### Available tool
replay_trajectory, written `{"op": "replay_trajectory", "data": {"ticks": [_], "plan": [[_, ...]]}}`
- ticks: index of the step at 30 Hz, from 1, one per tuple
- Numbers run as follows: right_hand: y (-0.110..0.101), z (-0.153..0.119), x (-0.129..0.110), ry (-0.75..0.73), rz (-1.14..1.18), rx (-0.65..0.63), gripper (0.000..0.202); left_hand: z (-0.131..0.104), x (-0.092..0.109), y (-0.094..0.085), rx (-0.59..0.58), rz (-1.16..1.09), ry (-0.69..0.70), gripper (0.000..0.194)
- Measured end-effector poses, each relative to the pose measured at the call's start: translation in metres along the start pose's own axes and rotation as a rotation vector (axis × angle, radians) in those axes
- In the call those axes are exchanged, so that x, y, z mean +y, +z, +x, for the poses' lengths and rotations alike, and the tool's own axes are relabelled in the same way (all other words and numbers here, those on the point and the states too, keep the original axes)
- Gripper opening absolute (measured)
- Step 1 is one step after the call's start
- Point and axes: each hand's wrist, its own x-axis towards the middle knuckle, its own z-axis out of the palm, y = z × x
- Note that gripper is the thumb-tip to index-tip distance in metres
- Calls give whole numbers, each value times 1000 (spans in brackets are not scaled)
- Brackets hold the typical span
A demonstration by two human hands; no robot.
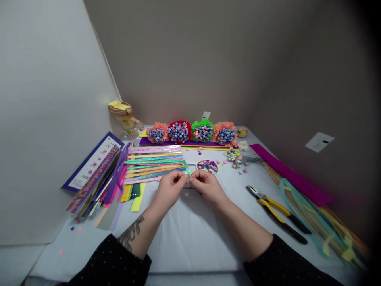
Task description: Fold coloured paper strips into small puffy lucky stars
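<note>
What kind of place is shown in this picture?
Probably a craft table in a room corner: paper strips, pliers and four colourful bouquets lie on a white cloth.

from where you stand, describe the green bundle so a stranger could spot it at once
Along the far edge of the white table is a row of four frilled bundles. The green bundle is third from the left, between the red one and the right-hand coral one. It alone has a bright green frill.
</note>
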Motion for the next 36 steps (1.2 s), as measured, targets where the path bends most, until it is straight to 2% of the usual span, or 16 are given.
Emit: {"op": "replay_trajectory", "data": {"ticks": [8,12,17,20,31,36], "plan": [[3,-1,1,15,50,10,21,-1,2,0,-42,13,17,20],[-1,0,1,42,163,-18,20,-1,3,-1,-51,39,30,19],[-6,2,-1,122,279,-13,21,-2,4,-1,-198,97,73,21],[-5,2,-1,123,258,8,20,-3,5,1,-232,142,70,19],[-7,3,4,62,148,30,25,-3,3,0,-221,215,121,15],[-8,1,-1,63,110,17,24,-2,2,-2,-160,199,129,13]]}}
